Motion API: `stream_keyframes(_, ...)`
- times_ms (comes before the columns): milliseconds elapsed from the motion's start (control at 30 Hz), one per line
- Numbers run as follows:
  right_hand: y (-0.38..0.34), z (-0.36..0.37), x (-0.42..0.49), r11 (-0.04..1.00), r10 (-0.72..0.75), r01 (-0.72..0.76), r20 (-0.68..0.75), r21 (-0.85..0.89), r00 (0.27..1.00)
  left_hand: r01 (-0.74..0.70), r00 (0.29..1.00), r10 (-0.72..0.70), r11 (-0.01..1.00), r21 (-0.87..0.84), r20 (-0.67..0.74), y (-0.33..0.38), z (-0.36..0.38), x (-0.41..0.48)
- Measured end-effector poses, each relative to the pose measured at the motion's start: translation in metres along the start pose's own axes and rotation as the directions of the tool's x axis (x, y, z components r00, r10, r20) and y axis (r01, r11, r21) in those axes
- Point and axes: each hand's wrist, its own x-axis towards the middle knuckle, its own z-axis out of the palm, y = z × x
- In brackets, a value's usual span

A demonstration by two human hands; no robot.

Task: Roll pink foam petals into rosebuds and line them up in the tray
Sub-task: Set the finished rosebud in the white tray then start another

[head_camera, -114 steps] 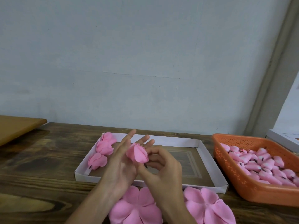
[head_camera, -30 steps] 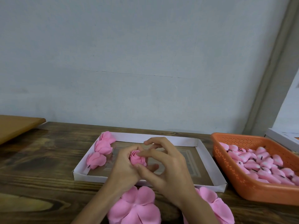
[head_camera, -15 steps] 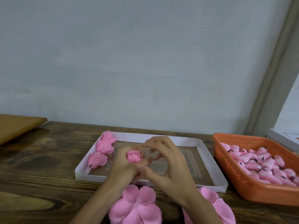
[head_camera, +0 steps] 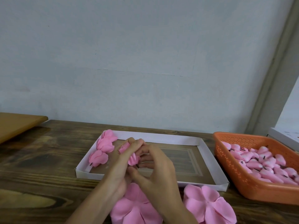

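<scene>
Step in hand: rolling, looks near done. One rosebud (head_camera: pixel 133 158) is up over the tray (head_camera: pixel 161 138), toward its left end, btwn both hands. Left hand (head_camera: pixel 119 165) grip wraps the bud from the left. Right hand (head_camera: pixel 159 172) grip is narrow, fingers curled onto the bud's right side. Three finished buds (head_camera: pixel 104 145) sit in a line by tray's left wall. Flat petal pieces (head_camera: pixel 208 206) lie on tabletop (head_camera: pixel 40 159) in front. Nxt, prob: hold roll tight, set it beside the row w/o it springing open.
</scene>
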Motion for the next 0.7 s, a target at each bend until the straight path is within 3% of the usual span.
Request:
stream_keyframes(133, -0.0023, -0.0024, 0.0022, 0.988, 0.056, -0.05, -0.034, 0.147, 0.998, -0.044, 0.992, 0.044, 0.999, 0.002, 0.116, 0.0029, 0.0027, -0.003)
stream_keyframes(300, -0.0032, -0.0039, 0.0056, 0.928, 0.141, -0.124, -0.021, 0.351, 0.99, -0.094, 0.984, 0.092, 0.995, 0.01, 0.151, 0.004, 0.004, -0.0051)
stream_keyframes(700, -0.0037, -0.0022, 0.0075, 0.818, 0.202, -0.169, 0.0, 0.55, 0.979, -0.107, 0.988, 0.103, 0.994, 0.031, 0.112, 0.0048, 0.005, -0.0053)
